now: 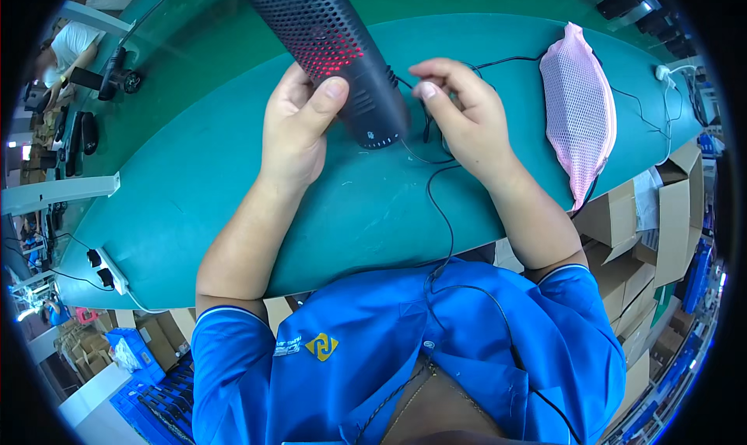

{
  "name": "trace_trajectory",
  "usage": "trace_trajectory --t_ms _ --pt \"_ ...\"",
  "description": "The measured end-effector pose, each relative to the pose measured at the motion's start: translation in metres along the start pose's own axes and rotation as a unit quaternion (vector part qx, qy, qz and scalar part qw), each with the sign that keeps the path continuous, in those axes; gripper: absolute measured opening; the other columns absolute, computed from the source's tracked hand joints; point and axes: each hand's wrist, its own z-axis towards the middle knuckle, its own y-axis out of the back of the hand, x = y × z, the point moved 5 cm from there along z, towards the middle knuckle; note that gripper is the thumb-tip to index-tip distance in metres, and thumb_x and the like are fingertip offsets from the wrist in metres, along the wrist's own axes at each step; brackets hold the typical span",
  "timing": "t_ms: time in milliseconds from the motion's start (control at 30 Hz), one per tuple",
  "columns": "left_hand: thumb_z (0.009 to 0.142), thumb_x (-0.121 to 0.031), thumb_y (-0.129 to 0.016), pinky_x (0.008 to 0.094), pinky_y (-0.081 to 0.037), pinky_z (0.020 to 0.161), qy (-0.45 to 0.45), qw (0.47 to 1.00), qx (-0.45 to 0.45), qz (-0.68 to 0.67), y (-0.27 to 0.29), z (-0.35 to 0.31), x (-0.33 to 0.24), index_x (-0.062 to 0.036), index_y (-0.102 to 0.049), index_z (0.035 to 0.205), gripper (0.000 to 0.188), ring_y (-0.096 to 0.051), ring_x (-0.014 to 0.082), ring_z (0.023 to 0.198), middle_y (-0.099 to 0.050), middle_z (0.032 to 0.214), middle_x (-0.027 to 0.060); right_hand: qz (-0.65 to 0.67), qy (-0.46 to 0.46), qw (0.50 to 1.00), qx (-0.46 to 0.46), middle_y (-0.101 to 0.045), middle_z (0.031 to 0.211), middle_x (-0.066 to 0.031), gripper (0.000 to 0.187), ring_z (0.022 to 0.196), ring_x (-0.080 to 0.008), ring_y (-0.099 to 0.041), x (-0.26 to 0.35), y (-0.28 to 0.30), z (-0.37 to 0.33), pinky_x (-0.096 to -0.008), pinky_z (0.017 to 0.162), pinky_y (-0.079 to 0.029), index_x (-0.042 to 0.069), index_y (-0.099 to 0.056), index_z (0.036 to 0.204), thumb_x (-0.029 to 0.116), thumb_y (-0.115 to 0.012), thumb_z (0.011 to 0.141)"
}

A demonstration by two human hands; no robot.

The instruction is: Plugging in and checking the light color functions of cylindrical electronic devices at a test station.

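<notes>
My left hand (299,126) is closed around a black cylindrical device (338,64), thumb in front and fingers behind. It has a perforated grille, red light glowing through the holes, and small white marks near its lower end. The device tilts, its grille end pointing to the upper left. Just right of it is my right hand (463,114), fingers bent, with thumb and forefinger slightly apart and nothing visible between them. A black cable (443,204) runs below this hand toward my chest, and other dark leads are partly hidden behind the fingers.
The green table (373,219) curves across the view. On its right lies a pink mesh zip pouch (577,114); at its left edge is a white power strip (109,270). Open cardboard boxes (661,219) stand at the right. Another person (74,48) is at far left.
</notes>
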Motion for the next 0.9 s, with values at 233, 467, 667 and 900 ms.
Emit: trace_trajectory --t_ms 233,467,667,900 --pt "0.074 -0.012 -0.078 0.0346 -0.049 0.09 -0.091 0.982 -0.006 0.163 -0.014 -0.008 -0.009 -0.0031 -0.049 0.124 0.058 -0.06 0.0227 0.1 -0.06 0.113 0.0123 0.018 0.304 0.945 -0.122 -0.055 0.125 -0.0104 0.078 0.106 -0.0223 -0.055 0.027 -0.016 -0.012 -0.0322 0.084 -0.047 0.009 -0.04 0.139 0.016 -0.075 0.07" --pt "0.068 -0.007 -0.08 0.0328 -0.049 0.087 -0.072 0.951 0.024 0.298 -0.017 -0.03 -0.004 -0.0024 -0.051 0.122 0.062 -0.06 0.0235 0.099 -0.058 0.114 0.0129 -0.037 0.396 0.905 -0.153 -0.057 0.124 -0.0092 0.085 0.106 -0.0234 -0.056 0.031 -0.011 -0.019 -0.0347 0.089 -0.044 0.008 -0.042 0.137 0.011 -0.079 0.06" --pt "0.063 -0.004 -0.08 0.0327 -0.048 0.085 -0.16 0.88 0.051 0.444 -0.013 -0.032 0.004 -0.0034 -0.053 0.122 0.066 -0.059 0.0248 0.098 -0.057 0.114 0.013 -0.019 0.409 0.899 -0.154 -0.058 0.124 -0.0085 0.083 0.107 -0.0239 -0.057 0.028 -0.016 -0.012 -0.0339 0.091 -0.043 0.009 -0.046 0.133 0.008 -0.079 0.057" --pt "0.058 -0.002 -0.081 0.0334 -0.047 0.085 -0.167 0.931 0.057 0.319 -0.021 -0.026 0.006 -0.0049 -0.054 0.122 0.07 -0.057 0.0247 0.098 -0.057 0.114 0.0122 -0.002 0.399 0.903 -0.156 -0.06 0.123 -0.0076 0.079 0.108 -0.0242 -0.058 0.029 -0.017 -0.011 -0.033 0.092 -0.041 0.009 -0.05 0.128 0.004 -0.079 0.054"
